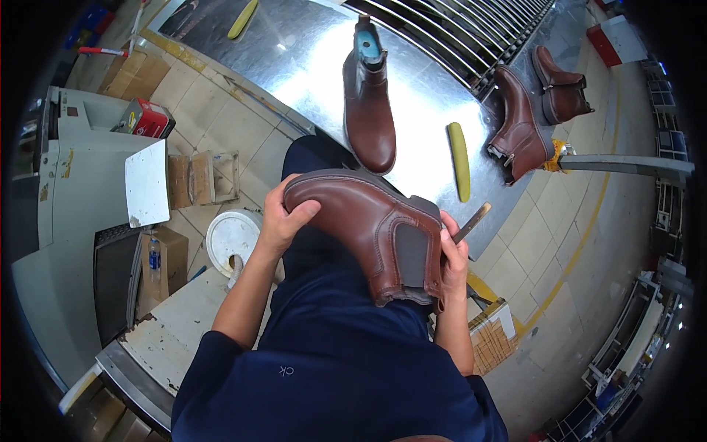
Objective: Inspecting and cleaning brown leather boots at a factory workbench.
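Observation:
A brown ankle boot [353, 214] with a dark elastic side panel is held sideways in front of my body, its toe to the left and its sole away from me. My left hand [283, 219] is closed round the toe, the thumb pressing on the upper. At the heel, my right hand [454, 259] grips the boot's back and also holds a thin flat tool [473, 222] with a worn, light tip. Just beyond stands another brown boot [370, 121] with blue inside its opening, on the metal table [423, 158]. A yellow-green strip [458, 162] lies to the right.
Two more brown boots, one nearer [515, 118] and one farther [561, 94], are at the table's right end. Metal rollers [471, 29] run along the back. Another yellow-green strip [243, 18] lies far left. A white bucket [228, 236] stands left of my legs. A metal bar [626, 163] juts in from the right.

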